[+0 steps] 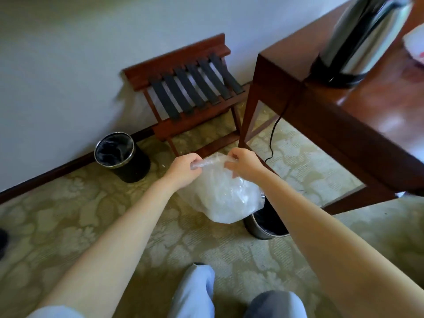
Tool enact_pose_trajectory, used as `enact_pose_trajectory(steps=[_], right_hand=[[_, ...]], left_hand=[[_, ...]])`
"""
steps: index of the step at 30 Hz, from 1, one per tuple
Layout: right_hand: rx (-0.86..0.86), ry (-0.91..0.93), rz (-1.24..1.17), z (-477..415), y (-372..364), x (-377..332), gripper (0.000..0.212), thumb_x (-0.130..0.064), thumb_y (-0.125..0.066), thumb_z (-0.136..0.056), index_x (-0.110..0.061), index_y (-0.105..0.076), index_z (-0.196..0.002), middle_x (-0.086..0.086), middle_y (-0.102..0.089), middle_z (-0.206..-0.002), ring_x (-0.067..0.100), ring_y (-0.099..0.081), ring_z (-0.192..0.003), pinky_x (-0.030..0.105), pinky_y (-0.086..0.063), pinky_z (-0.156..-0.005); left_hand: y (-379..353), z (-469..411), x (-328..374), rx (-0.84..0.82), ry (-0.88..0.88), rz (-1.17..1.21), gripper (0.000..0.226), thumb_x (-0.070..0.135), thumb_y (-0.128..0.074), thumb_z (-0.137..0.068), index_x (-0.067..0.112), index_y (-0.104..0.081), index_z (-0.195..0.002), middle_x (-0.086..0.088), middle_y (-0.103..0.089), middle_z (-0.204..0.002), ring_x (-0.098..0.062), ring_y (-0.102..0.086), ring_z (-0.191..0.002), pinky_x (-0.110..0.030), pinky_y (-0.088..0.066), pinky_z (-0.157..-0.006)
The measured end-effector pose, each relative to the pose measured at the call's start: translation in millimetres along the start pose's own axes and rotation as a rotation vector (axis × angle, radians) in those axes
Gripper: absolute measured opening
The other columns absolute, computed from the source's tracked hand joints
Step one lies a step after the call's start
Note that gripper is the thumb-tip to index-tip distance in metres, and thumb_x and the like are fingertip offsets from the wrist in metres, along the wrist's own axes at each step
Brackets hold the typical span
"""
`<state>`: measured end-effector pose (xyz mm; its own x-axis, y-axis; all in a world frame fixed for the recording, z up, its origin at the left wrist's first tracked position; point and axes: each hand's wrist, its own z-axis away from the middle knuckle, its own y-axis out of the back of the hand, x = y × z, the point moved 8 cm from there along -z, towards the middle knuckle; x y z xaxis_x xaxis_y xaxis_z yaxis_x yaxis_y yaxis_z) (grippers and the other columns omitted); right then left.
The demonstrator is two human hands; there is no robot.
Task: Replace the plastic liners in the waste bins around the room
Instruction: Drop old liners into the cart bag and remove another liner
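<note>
**Asker:** Holding what, over that bin?

**Me:** A crumpled clear plastic liner bag (226, 199). My left hand (183, 168) and right hand (244, 166) each pinch its bunched top edge, fingers (195, 165) curled tight on the film and the two hands near each other. The bag hangs from them. Its bottom sags over the near round black waste bin with a metal rim (263, 229), which stands on the pale green patterned carpet (96, 203) by the leg of the dark wooden table (339, 125).

**Asker:** Going in or coming out?

**Me:** I cannot tell for certain. The bag looks empty, and the little I see of the bin's inside is dark, so I judge this is a fresh liner about to go in.

**Asker:** And the other one?

**Me:** The second round black bin (120, 154), against the white wall beside the wooden luggage rack with black straps (190, 92), already has clear film lining it.

**Asker:** So what next?

**Me:** Find the mouth of the bag, pull my hands apart to spread it, lower the bottom into the bin and fold the edge over the rim all the way round. The film is thin and clingy, so I'd part it gently. I'd also keep clear of the black cord (275, 127) hanging off the table just behind.
</note>
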<state>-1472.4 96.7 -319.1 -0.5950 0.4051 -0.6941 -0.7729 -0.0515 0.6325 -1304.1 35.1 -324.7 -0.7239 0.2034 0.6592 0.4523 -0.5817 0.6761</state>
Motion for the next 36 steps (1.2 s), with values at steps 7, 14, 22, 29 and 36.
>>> enact_pose_trajectory(steps=[7, 14, 22, 29, 36], right_hand=[[0.014, 0.008, -0.038, 65, 79, -129, 0.009, -0.014, -0.058, -0.092, -0.023, -0.056, -0.092, 0.000, -0.060, -0.083, 0.013, -0.063, -0.069, 0.017, -0.044, -0.052], [-0.005, 0.016, -0.131, 85, 98, -205, 0.018, -0.006, -0.054, -0.090, -0.021, -0.055, -0.101, 0.003, -0.058, -0.099, 0.016, -0.066, -0.082, 0.020, -0.052, -0.065], [0.019, 0.087, -0.192, 85, 96, -258, 0.039, -0.031, -0.067, -0.090, -0.019, -0.054, -0.125, 0.001, -0.057, -0.116, 0.019, -0.064, -0.093, 0.022, -0.054, -0.070], [0.116, 0.222, 0.018, 80, 93, -276, 0.037, -0.044, -0.077, -0.078, -0.025, -0.057, -0.102, -0.007, -0.058, -0.093, 0.012, -0.054, -0.085, 0.022, -0.041, -0.064], [-0.103, 0.463, 0.096, 84, 15, -331, 0.043, -0.042, -0.078, -0.077, -0.018, -0.059, -0.108, -0.005, -0.057, -0.094, 0.015, -0.053, -0.088, 0.024, -0.040, -0.065]], left_hand=[[127, 62, 88, 0.041, -0.061, 0.009, 0.009, 0.023, -0.051, -0.094, 0.023, -0.061, -0.093, 0.005, -0.061, -0.093, -0.010, -0.055, -0.086, -0.019, -0.040, -0.063], [212, 85, 111, 0.062, -0.151, -0.029, 0.009, 0.021, -0.053, -0.093, 0.023, -0.061, -0.090, 0.004, -0.061, -0.091, -0.009, -0.057, -0.086, -0.021, -0.042, -0.066], [258, 92, 111, 0.193, -0.181, 0.023, 0.014, 0.013, -0.057, -0.088, 0.026, -0.059, -0.084, 0.005, -0.062, -0.089, -0.014, -0.059, -0.087, -0.027, -0.046, -0.075], [259, 122, 95, 0.273, -0.099, 0.053, 0.007, 0.015, -0.057, -0.091, 0.019, -0.061, -0.095, 0.004, -0.061, -0.096, -0.013, -0.057, -0.092, -0.025, -0.045, -0.076], [269, 221, 20, 0.530, 0.180, 0.151, 0.009, 0.012, -0.065, -0.086, 0.019, -0.060, -0.088, 0.002, -0.061, -0.084, -0.017, -0.058, -0.081, -0.025, -0.044, -0.073]])
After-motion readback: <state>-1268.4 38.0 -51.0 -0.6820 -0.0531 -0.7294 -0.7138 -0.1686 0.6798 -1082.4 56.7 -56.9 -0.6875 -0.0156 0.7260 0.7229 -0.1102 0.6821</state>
